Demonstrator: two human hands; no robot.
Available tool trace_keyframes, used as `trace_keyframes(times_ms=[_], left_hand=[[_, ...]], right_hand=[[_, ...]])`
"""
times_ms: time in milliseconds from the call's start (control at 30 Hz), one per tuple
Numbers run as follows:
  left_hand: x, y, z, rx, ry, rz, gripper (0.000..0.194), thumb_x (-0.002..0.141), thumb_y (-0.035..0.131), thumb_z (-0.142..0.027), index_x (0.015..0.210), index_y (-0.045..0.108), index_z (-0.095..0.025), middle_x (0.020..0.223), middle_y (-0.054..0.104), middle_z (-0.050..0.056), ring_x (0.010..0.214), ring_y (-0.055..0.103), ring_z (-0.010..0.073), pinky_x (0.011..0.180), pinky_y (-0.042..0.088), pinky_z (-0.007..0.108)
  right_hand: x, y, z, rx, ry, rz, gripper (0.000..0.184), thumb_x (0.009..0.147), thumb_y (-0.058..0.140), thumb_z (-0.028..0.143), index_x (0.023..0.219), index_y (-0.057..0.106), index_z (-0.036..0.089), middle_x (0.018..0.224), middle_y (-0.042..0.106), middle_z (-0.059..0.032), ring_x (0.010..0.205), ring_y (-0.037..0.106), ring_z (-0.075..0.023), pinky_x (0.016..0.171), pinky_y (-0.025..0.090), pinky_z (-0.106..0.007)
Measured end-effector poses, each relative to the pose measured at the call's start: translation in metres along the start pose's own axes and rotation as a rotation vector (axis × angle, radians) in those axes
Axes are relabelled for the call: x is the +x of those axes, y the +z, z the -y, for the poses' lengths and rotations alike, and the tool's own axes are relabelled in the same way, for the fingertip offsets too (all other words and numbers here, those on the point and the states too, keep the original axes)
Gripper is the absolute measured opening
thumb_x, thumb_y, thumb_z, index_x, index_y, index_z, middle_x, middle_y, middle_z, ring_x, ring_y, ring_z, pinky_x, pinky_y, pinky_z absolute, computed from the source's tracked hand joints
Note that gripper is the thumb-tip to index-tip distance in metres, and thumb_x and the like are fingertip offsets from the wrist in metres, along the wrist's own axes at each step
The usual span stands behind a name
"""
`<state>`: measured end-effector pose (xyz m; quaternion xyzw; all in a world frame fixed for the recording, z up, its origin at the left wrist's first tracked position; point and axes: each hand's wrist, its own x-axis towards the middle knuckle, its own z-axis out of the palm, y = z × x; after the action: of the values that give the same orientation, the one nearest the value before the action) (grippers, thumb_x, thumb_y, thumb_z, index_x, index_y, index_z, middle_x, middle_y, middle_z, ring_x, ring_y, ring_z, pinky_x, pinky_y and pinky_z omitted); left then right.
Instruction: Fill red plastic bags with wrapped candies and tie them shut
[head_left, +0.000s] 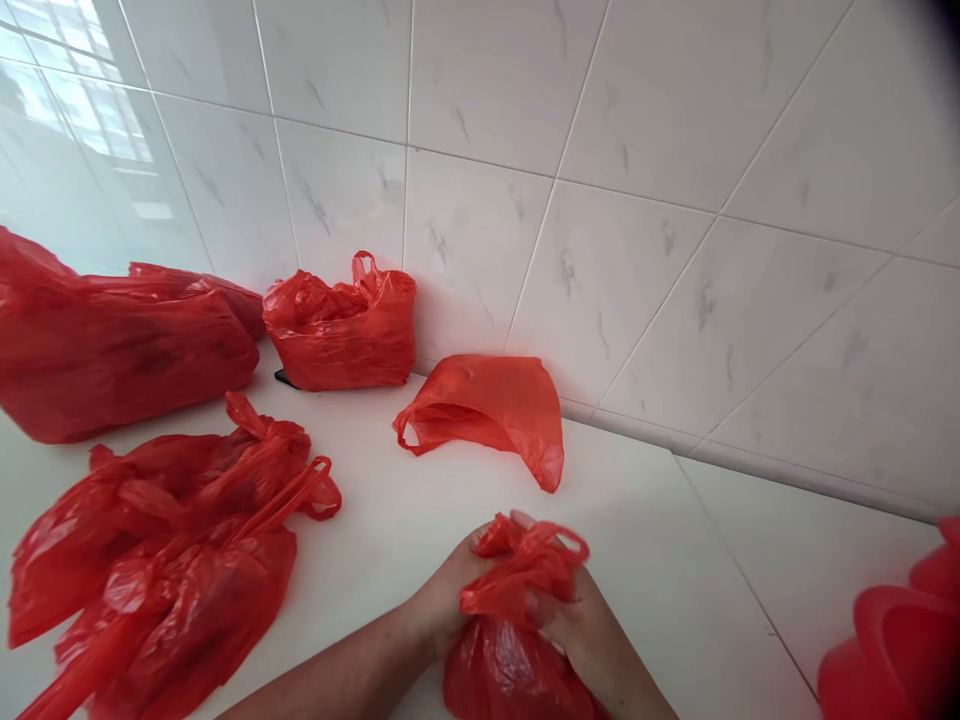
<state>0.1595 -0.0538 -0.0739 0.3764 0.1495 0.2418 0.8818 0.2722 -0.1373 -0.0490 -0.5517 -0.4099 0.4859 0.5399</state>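
Both of my hands are closed around the gathered neck of a red plastic bag [510,670] at the bottom middle of the head view. My left hand [454,600] wraps the neck from the left, its fingers mostly hidden behind the film. On the other side my right hand [566,620] grips it, thumb across the front. A loop of handle stands up above the fingers. The lower bag bulges around contents I cannot make out. Just beyond my hands a flat, loose red plastic bag [495,400] lies on the white table [637,540].
Several filled red bags [180,540] with knotted tops lie at the left. Behind them rests a long, full red bag [120,350]. A smaller full bag [345,330] leans near the tiled wall [480,230], a dark object [285,378] beneath it. Red plastic items [900,640] sit at the right edge.
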Motion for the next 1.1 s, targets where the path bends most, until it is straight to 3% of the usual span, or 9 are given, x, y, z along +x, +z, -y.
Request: trace_keyframes(times_ms=[133,267,333,433,567,667,767,867,1100], left_hand=[[-0.002,-0.001,0.009,0.078,0.027,0.057,0.045,0.074,0.069,-0.023,0.113,0.047,-0.023,0.076,0.068,0.002,0.065,0.065,0.0190,0.069,0.048,0.034],[-0.009,-0.002,0.012,0.225,0.171,0.061,0.088,0.064,0.079,-0.035,0.138,0.031,-0.027,0.128,0.055,0.011,0.111,0.057,0.0275,0.097,0.040,0.040],[-0.011,-0.001,0.010,0.248,0.150,-0.028,0.068,0.075,0.067,-0.047,0.134,0.041,-0.027,0.135,0.049,0.009,0.122,0.048,0.0274,0.102,0.036,0.038],[-0.009,0.000,0.005,0.214,0.043,-0.130,0.047,0.088,0.045,-0.052,0.124,0.054,-0.022,0.103,0.067,0.008,0.104,0.061,0.0252,0.093,0.043,0.039],[-0.002,-0.003,0.006,0.128,0.024,-0.090,0.045,0.086,0.051,-0.048,0.118,0.055,-0.018,0.064,0.064,0.002,0.067,0.065,0.0211,0.073,0.049,0.036],[0.001,-0.005,0.008,0.142,0.036,-0.124,0.036,0.083,0.058,-0.043,0.109,0.057,-0.018,0.069,0.066,0.002,0.064,0.064,0.0181,0.068,0.048,0.031],[0.001,-0.004,0.005,0.177,0.094,-0.171,0.027,0.083,0.058,-0.040,0.100,0.059,-0.019,0.077,0.064,0.002,0.069,0.062,0.0164,0.068,0.046,0.028],[-0.002,-0.001,0.000,0.282,0.139,-0.229,0.024,0.086,0.053,-0.041,0.100,0.056,-0.021,0.073,0.059,-0.001,0.065,0.057,0.0140,0.065,0.045,0.026],[-0.014,0.011,0.009,0.665,0.348,-0.148,0.020,0.092,0.043,-0.036,0.097,0.057,-0.023,0.095,0.062,0.004,0.085,0.057,0.0186,0.080,0.044,0.030]], right_hand=[[0.006,-0.006,-0.009,-0.114,0.074,-0.121,0.036,0.081,0.057,0.053,0.067,0.058,0.019,0.044,0.047,0.0051,0.043,0.047,-0.0117,0.056,0.045,-0.028],[0.007,-0.007,-0.010,-0.216,-0.031,-0.227,0.025,0.081,0.058,0.046,0.084,0.060,0.021,0.072,0.062,0.0004,0.069,0.059,-0.0169,0.067,0.047,-0.028],[0.003,-0.005,-0.005,-0.264,-0.071,-0.137,0.020,0.082,0.059,0.041,0.095,0.059,0.025,0.089,0.063,0.0000,0.084,0.059,-0.0185,0.075,0.046,-0.028],[-0.004,-0.003,0.002,-0.100,-0.019,0.026,0.028,0.083,0.056,0.044,0.106,0.059,0.028,0.084,0.062,0.0005,0.076,0.057,-0.0170,0.071,0.046,-0.028],[-0.005,-0.012,-0.002,0.212,0.082,0.035,0.056,0.087,0.034,0.062,0.118,0.061,0.024,0.072,0.059,-0.0008,0.059,0.049,-0.0142,0.063,0.044,-0.029],[-0.003,-0.019,-0.003,0.052,0.088,0.048,0.047,0.087,0.042,0.054,0.114,0.065,0.023,0.068,0.059,-0.0008,0.067,0.055,-0.0160,0.072,0.045,-0.031],[-0.002,-0.019,0.003,-0.083,0.049,0.102,0.042,0.080,0.059,0.033,0.121,0.059,0.028,0.090,0.063,-0.0021,0.090,0.059,-0.0196,0.082,0.046,-0.033],[0.002,-0.019,0.004,-0.218,0.097,-0.025,0.050,0.075,0.056,0.023,0.124,0.051,0.032,0.088,0.062,0.0010,0.080,0.060,-0.0176,0.071,0.048,-0.030],[0.008,-0.026,-0.017,-0.659,-0.003,-0.339,0.019,0.071,0.047,0.013,0.078,0.059,0.026,0.058,0.056,0.0048,0.053,0.048,-0.0136,0.048,0.034,-0.024]])
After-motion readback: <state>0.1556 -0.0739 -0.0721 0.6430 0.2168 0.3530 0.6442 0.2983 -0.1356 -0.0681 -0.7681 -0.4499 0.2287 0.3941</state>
